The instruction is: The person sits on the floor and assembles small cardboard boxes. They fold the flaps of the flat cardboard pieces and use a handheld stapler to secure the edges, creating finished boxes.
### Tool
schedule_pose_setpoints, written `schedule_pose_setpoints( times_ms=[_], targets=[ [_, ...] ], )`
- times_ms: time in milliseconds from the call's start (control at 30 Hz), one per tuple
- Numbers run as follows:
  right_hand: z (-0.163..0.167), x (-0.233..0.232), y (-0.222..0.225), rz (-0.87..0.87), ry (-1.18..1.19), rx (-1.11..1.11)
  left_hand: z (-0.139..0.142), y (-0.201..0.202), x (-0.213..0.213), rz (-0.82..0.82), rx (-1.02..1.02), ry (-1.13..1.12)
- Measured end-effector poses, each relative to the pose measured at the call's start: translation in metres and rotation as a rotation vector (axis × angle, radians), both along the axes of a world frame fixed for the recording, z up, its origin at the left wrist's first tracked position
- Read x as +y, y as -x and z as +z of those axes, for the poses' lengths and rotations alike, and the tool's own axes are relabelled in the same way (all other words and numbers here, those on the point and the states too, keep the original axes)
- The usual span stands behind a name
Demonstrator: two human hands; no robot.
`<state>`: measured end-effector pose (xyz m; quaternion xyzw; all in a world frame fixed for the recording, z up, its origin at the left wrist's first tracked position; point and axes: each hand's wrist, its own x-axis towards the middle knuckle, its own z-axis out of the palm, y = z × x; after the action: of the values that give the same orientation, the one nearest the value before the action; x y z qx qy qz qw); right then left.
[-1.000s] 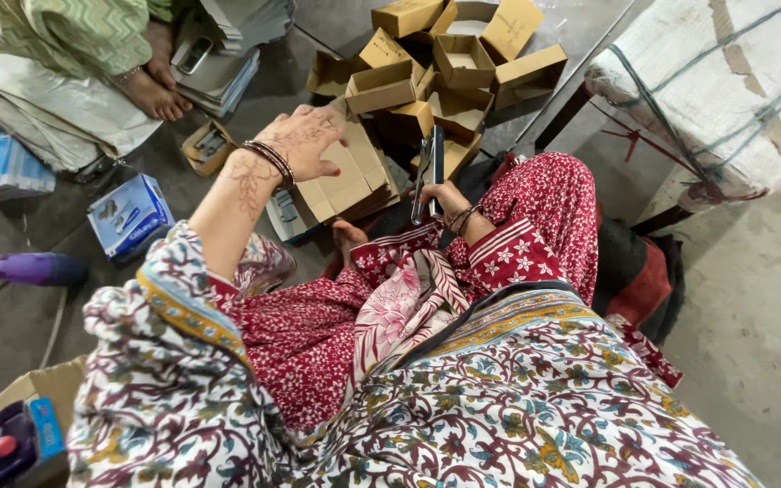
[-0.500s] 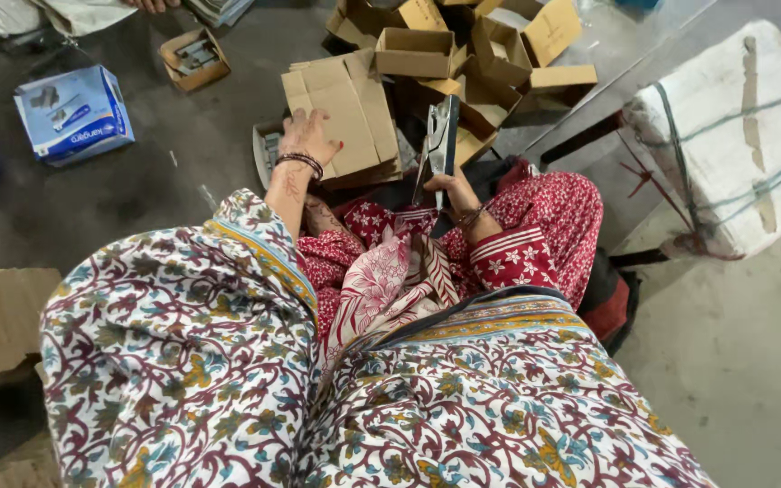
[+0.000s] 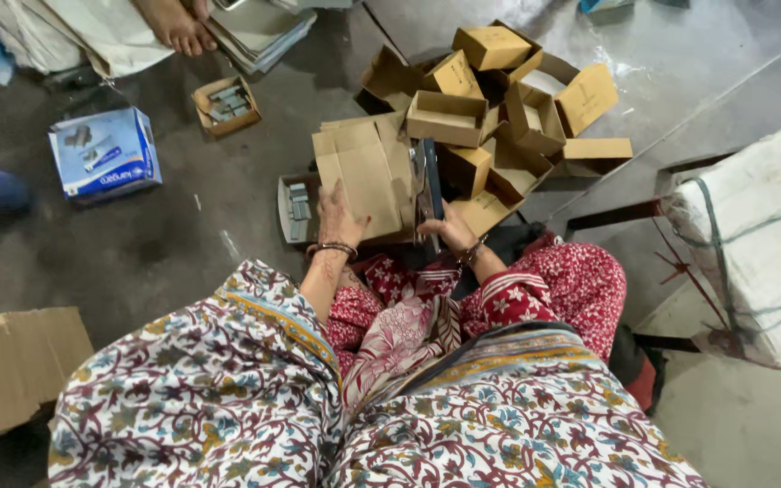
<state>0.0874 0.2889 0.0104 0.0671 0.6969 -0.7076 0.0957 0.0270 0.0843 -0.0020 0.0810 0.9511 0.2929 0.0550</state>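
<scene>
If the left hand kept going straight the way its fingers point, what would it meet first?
The left hand already lies on the flattened brown cardboard sheets, fingers pointing away from the person. Sliding on, it would likely first reach the open brown cardboard box in the pile beyond, though depth is hard to judge.

Surface: grey concrete floor (image 3: 219, 226) carrying everything.
Ahead: pile of open brown cartons (image 3: 490, 108) lying on it.
Left: blue box (image 3: 104, 154) and small tray of metal pieces (image 3: 225, 104) sitting apart.
Right: strapped white bundle (image 3: 757, 239) resting.
</scene>
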Motion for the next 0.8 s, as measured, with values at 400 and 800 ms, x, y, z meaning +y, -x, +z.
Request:
schedule_pose_setpoints(
  times_ms=[400,800],
  targets=[
    [-0.034,-0.018,-0.019,0.000,0.071,-0.064,-0.019,-0.034,0.022,-0.067,0.128,0.153],
    [-0.044,-0.015,-0.033,0.010,-0.048,0.026,-0.031,0.003,-0.022,0.211,-0.013,0.004]
  ],
)
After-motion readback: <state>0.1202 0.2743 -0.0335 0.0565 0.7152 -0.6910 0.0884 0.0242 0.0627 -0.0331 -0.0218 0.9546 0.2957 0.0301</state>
